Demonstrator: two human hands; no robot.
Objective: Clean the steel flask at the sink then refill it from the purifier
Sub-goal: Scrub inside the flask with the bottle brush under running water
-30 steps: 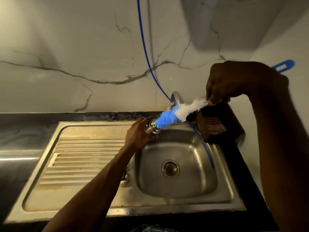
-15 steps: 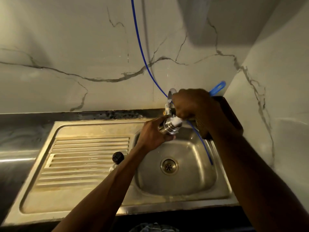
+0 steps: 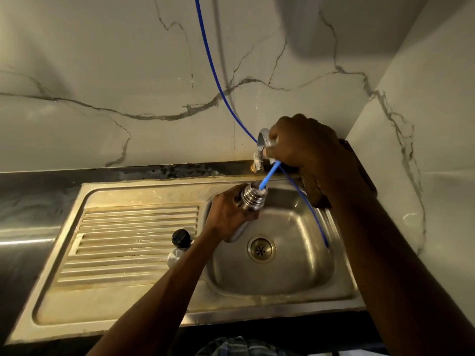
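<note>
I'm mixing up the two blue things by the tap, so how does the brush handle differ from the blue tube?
The brush handle is short, straight and light blue; the blue tube is long, curved and darker. The right hand holds the handle, which enters the mouth of the steel flask gripped by the left hand; the tube hangs free down the wall into the sink. Both are thin and blue.
</note>
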